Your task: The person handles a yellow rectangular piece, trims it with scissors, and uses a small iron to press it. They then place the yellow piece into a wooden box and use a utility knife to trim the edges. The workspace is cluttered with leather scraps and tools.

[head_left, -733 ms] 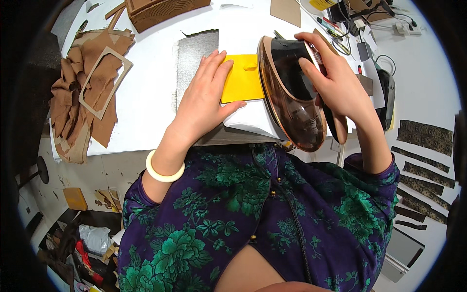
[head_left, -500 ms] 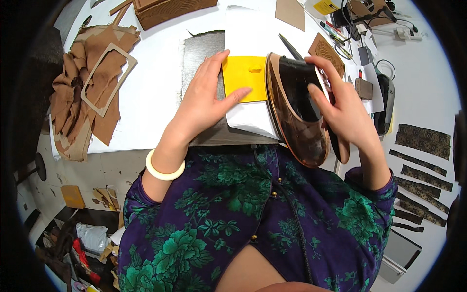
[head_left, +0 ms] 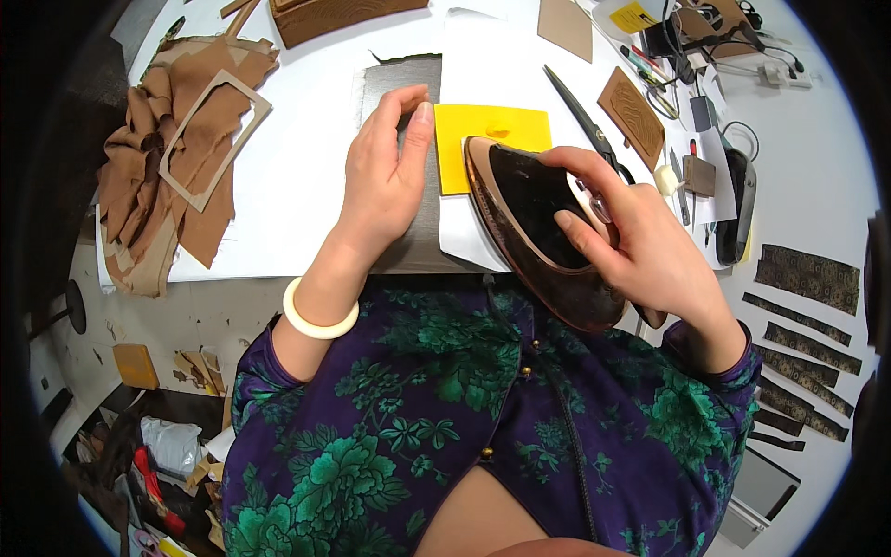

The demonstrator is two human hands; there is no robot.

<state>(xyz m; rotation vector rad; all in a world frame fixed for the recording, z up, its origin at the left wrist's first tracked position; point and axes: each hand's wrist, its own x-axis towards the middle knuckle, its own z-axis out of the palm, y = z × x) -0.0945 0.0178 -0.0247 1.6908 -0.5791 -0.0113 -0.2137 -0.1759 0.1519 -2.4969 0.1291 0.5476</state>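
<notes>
My right hand (head_left: 640, 237) grips a dark, glossy clothes iron (head_left: 538, 209) by its handle, with the fingers wrapped round it. The iron's pointed front overlaps the lower right part of a flat yellow piece (head_left: 455, 148); whether it presses on the piece I cannot tell. A small raised yellow bump (head_left: 498, 131) shows near the iron's tip. White paper lies beneath the yellow piece. Just left of that piece, my left hand (head_left: 385, 172) holds nothing; its fingers are loosely bent and the thumb stands apart. A cream bangle (head_left: 320, 325) circles my left wrist.
Black scissors (head_left: 585, 116) lie just beyond the iron. At the left sit brown leather scraps (head_left: 190, 130) with a beige frame (head_left: 176, 181) on top. A carved brown panel (head_left: 633, 116), pens and cables crowd the right. A wooden box (head_left: 348, 19) stands at the back.
My right hand has brought the iron leftward over the yellow piece, its tip turning left. My left hand has come off the piece to its left side.
</notes>
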